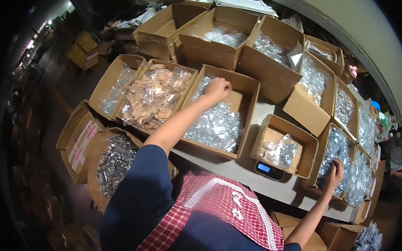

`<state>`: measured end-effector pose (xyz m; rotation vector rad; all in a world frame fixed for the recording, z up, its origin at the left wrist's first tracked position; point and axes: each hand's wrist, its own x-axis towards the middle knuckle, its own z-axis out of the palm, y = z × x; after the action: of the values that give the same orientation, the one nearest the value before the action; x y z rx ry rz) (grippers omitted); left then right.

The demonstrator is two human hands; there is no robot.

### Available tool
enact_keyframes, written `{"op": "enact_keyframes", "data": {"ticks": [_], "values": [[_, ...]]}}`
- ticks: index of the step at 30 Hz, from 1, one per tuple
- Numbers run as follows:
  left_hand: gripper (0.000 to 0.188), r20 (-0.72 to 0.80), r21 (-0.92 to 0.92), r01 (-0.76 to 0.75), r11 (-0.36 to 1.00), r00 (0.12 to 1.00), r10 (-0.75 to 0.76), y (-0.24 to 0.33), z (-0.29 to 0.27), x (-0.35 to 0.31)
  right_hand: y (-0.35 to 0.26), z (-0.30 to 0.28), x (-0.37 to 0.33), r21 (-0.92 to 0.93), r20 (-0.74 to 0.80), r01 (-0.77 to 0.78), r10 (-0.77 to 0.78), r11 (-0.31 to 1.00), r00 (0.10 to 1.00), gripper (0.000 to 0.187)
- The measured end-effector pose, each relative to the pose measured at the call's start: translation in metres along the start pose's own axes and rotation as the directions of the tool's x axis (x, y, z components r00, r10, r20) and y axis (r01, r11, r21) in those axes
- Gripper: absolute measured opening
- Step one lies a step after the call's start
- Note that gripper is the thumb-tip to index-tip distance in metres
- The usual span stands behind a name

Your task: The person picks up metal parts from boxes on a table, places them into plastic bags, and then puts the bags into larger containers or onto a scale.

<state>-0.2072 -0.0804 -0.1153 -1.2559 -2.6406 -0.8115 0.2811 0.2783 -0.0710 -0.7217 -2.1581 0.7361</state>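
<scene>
My left hand (pixel 217 90) is over the upper part of a cardboard box (pixel 251 100), its fingers curled together. Many small clear plastic packets (pixel 215 127) with shiny contents lie in that box. What the fingers pinch, if anything, is too small to tell. On the right, my right hand (pixel 335 175) reaches into a narrow box of bluish clear packets (pixel 336 148). Its fingers are closed at the packets, and anything in them is hidden. Between the hands, a small open box (pixel 309 143) holding a few packets (pixel 278 150) rests on a black digital scale (pixel 269 170) with a lit display.
Left of the middle box stands a box of packets with tan, wood-coloured pieces (pixel 156 93). Dark metal parts (pixel 115 164) fill a carton at lower left. More boxes (pixel 166 29) line the back, and several with clear packets (pixel 344 106) stand at right. Another person's hand (pixel 396 174) shows far right.
</scene>
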Motion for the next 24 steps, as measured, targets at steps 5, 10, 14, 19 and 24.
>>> {"op": "enact_keyframes", "data": {"ticks": [5, 10, 14, 19, 24], "values": [[0.025, 0.277, -0.961, 0.269, -0.071, 0.915, -0.294, -0.004, -0.051, -0.008, 0.004, 0.009, 0.002, -0.084, -0.034, 0.003, -0.006, 0.996, 0.999, 0.025], [0.018, 0.383, -0.905, 0.253, -0.342, 0.833, -0.398, -0.038, -0.153, -0.014, 0.015, 0.014, 0.004, -0.132, -0.09, 0.007, -0.019, 0.991, 0.996, 0.028], [0.042, 0.125, -0.813, 0.372, 0.447, 0.862, -0.491, -0.074, -0.197, -0.03, 0.018, 0.016, 0.003, -0.174, -0.099, 0.009, -0.027, 0.985, 0.995, 0.028], [0.059, 0.169, 0.512, 0.387, 0.767, 0.83, -0.531, -0.075, -0.182, -0.047, 0.016, 0.02, 0.005, -0.195, -0.103, -0.031, 0.011, 0.98, 0.995, 0.027], [0.025, -0.081, 0.16, 0.36, 0.919, 0.933, -0.351, -0.087, -0.191, -0.052, 0.026, 0.01, 0.003, -0.213, -0.053, 0.044, -0.056, 0.976, 0.997, 0.026]]}}
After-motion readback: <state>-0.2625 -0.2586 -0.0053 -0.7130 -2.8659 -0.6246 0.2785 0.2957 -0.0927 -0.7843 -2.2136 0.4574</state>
